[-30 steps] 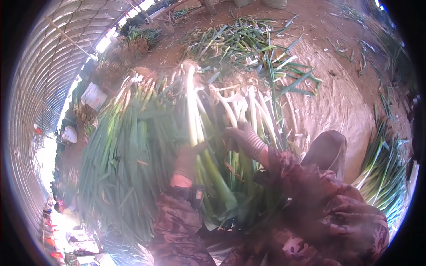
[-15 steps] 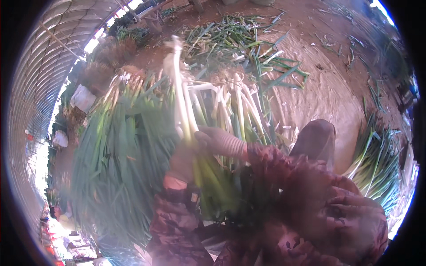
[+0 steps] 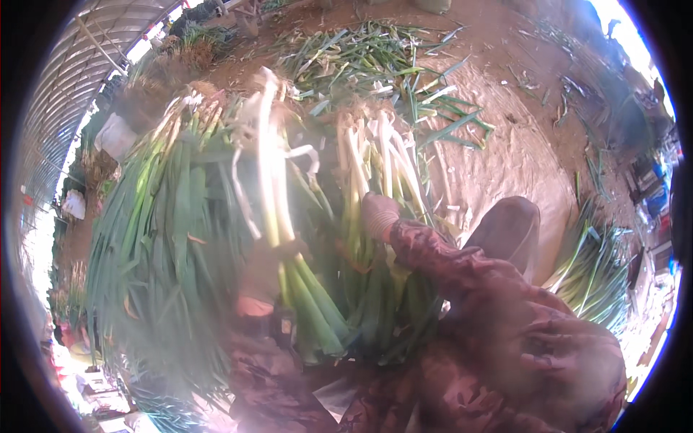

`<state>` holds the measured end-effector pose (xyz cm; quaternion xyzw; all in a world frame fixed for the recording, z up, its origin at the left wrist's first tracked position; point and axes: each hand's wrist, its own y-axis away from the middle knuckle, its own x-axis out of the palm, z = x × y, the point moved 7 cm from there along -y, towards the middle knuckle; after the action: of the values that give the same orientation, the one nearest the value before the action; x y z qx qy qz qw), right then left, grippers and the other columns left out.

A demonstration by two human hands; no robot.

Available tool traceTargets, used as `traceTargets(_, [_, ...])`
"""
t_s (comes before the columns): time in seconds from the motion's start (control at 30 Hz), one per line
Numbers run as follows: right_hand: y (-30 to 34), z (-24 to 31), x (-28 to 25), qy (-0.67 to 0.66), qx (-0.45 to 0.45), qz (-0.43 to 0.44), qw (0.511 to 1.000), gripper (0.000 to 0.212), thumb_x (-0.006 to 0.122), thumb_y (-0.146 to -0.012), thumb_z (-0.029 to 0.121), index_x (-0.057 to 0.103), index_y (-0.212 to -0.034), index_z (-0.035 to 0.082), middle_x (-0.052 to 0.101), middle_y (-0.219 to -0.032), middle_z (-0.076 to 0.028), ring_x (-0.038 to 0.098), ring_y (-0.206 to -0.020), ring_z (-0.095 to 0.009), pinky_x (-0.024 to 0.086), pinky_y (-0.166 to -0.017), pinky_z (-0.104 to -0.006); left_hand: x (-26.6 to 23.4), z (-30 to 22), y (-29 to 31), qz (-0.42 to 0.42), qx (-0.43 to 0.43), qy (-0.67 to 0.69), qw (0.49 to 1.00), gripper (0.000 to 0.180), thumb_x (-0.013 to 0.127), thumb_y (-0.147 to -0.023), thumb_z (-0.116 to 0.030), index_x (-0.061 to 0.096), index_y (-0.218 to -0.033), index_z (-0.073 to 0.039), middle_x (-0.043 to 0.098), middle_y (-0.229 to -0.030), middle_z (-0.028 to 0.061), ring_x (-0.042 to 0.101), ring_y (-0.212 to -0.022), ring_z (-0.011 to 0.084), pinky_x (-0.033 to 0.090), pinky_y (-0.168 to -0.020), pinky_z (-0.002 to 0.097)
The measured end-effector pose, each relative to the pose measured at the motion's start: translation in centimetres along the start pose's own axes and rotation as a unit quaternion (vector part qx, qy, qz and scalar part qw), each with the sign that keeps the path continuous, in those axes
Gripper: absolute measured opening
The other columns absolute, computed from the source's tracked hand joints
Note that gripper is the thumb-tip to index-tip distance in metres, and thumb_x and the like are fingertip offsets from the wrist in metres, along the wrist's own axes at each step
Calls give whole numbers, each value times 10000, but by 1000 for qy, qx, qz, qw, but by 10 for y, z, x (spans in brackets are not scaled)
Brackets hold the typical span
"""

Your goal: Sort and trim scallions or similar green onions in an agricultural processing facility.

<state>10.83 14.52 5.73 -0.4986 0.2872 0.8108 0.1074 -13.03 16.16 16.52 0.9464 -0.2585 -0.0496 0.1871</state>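
Observation:
My gloved left hand (image 3: 268,268) is closed round a few long green onions (image 3: 273,184). Their white stems and roots point up and away from me, while the green leaves hang toward my lap. A loose strip of pale outer leaf (image 3: 242,189) dangles beside the stems. To the right, my gloved right hand (image 3: 379,214) is down at a bunch of green onions (image 3: 390,155) lying on the ground, its fingers curled against the stalks. The fingertips are partly hidden there. At left spreads a large pile of green onions (image 3: 155,224), roots toward the far side.
Trimmed leaves and scraps (image 3: 361,54) lie in a heap beyond the bunches. A tan sheet (image 3: 505,137) covers the ground at right, by my knee (image 3: 509,227). More green onions (image 3: 595,270) lie at far right. White bags (image 3: 115,137) stand at left.
My right hand has left the held green onions and moved right and down to the bunch on the ground. My left hand, still holding its green onions, has shifted left and slightly down.

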Motion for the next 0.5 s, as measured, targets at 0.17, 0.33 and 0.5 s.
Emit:
traceTargets(0.17, [1,-7,-20,-131,-11,-8,991,260,677,-804,166,673,-997,-7,700,-1003,-216,705,-908,-323,546,-801,-400,4,31,-5,18,-11,90,996,351,762,-778,-155,581,-1051,-27,619,-792,71,657,-660,208,585,-576,359])
traceTargets(0.33, [-19,8,-21,-228,-137,-20,964,425,669,-812,355,648,-1023,-13,683,-920,-197,670,-887,-318,510,-797,-402,-12,47,-19,26,36,153,987,366,752,-787,-168,572,-1066,-16,628,-788,86,662,-658,219,589,-571,390])
traceTargets(0.5, [-32,47,-58,-414,-206,-128,878,420,645,-864,382,633,-1030,-3,643,-837,-154,635,-833,-272,489,-765,-402,-27,50,-24,49,55,187,980,359,734,-802,-188,574,-1061,3,638,-780,104,667,-661,234,589,-592,388])
